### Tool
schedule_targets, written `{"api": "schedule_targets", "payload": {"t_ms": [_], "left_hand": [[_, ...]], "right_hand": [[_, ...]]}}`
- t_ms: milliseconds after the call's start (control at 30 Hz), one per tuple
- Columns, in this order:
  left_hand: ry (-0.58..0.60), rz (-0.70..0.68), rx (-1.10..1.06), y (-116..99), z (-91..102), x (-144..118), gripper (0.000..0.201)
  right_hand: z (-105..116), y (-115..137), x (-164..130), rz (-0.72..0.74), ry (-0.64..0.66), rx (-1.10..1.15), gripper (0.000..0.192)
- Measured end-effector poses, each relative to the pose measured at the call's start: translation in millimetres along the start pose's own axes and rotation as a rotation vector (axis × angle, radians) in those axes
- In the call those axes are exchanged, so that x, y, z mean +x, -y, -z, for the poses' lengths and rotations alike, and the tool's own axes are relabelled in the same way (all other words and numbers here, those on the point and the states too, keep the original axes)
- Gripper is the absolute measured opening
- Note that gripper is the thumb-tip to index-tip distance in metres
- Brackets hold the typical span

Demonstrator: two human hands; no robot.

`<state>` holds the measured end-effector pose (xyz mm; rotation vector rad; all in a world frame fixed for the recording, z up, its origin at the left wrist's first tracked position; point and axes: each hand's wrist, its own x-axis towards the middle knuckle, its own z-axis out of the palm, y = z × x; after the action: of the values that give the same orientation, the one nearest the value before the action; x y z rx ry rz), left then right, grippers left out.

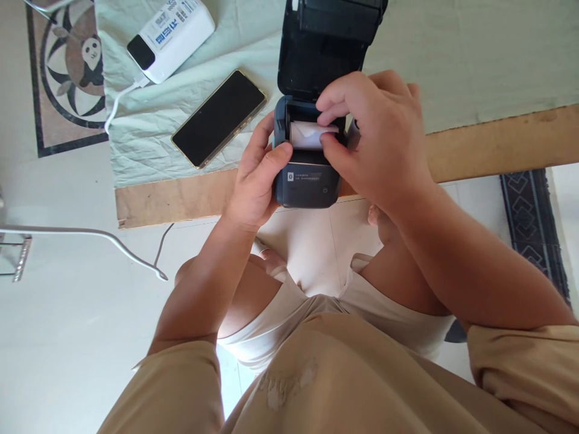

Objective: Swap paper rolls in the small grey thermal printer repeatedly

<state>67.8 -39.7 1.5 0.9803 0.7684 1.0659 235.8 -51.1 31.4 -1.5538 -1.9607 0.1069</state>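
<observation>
Small dark label printer [307,181]: sits at the near edge of the desk [497,141], lid [323,42] swung open and standing up behind the paper bay. Front panel faces the person, with a small round mark and a line of print too small to read.

White paper roll [310,134]: lies in the open bay, directly under the right fingers.

Left hand [256,181]: wraps the printer's left side, thumb across the front left corner, fingers [260,135] curled closed around the casing's far side.

Right hand [375,141]: comes over the bay from the right; fingers [335,102] narrowed to a pinch, thumb and forefinger closed on the paper roll's edge.

Black phone [219,117]: screen dark, lying flat and slanted on the pale green cloth [452,54], just left of the left fingers, not touching them.

White power bank [169,33]: beyond the phone, further left and away from the fingers, with a white cable [115,108] running off its near end over the cloth's edge.

Bare wooden strip of the desk shows below the cloth, to either side of both hands. Tiled floor [67,337] beneath.
</observation>
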Motion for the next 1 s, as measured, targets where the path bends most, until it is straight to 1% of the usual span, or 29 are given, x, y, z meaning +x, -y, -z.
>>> {"api": "schedule_targets", "payload": {"t_ms": [133,267,333,400,500,567,633,733,767,833,933,967,1000], "left_hand": [[-0.017,0.011,-0.001,0,-0.3,0,0.029],[-0.02,0.015,0.002,1,1.3,-1,0.031],[-0.017,0.02,0.005,2,2.5,0,0.032],[-0.01,0.033,0.008,1,3.2,0,0.035],[0.005,0.037,0.01,0,2.8,-1,0.038],[0.007,0.018,0.017,-1,2.2,-1,0.038],[0.013,0.014,0.027,-2,2.1,-1,0.038],[0.042,0.016,0.017,-2,3.0,-2,0.04],[0.047,0.011,0.013,-2,3.5,-2,0.04],[0.041,0.001,0.019,-1,4.6,-2,0.04],[0.034,0.008,0.033,2,6.8,-2,0.048],[0.048,0.006,0.029,3,7.9,-1,0.052],[0.07,0.001,0.022,4,9.3,-1,0.056]], "right_hand": [[3,6,2,0.002,-0.085,-0.026,0.027],[14,10,0,0.061,-0.177,-0.041,0.013],[18,10,-3,0.1,-0.207,-0.054,0.014],[19,10,-9,0.156,-0.23,-0.055,0.014],[14,12,-18,0.29,-0.286,0.008,0.007],[8,14,-22,0.367,-0.334,0.059,0.011],[3,14,-24,0.41,-0.305,0.078,0.015],[-2,13,-25,0.401,-0.13,0.062,0.016],[-3,12,-25,0.391,-0.094,0.056,0.016],[-1,9,-24,0.401,-0.096,0.064,0.014],[6,0,-19,0.494,-0.169,0.172,0.005],[9,-4,-16,0.507,-0.2,0.206,0.006],[13,-9,-13,0.494,-0.236,0.225,0.012]]}}
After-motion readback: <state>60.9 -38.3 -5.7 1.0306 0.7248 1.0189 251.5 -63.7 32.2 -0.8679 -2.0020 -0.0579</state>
